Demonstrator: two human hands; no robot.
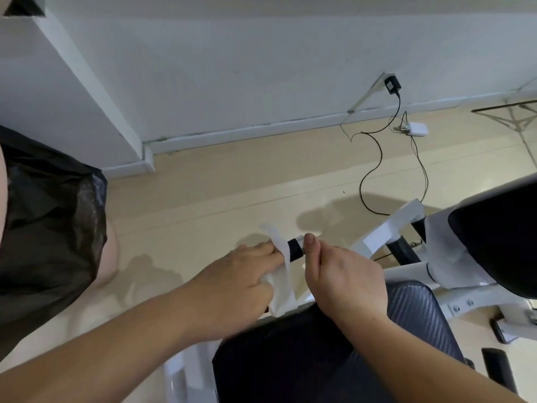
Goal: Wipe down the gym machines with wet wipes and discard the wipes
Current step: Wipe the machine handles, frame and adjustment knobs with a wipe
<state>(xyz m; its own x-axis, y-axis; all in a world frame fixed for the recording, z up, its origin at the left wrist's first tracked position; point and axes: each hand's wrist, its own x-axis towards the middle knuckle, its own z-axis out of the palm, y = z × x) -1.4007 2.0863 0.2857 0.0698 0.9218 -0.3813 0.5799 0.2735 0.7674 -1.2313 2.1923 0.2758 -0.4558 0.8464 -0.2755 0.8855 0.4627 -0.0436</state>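
Black bag [52, 228], contents unclear

Both bare forearms are reaching forward, the 2 hands close together. The left hand [241, 274] is pinching a white wipe [281, 282]; the right hand [345, 274] is curling its fingers under, thumb extended forward.

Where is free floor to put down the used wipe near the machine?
Bare floor lies between the black bag, the baseboard and the left hand holding the wipe. Crowded on the right: cables, the charger and the machine frame.
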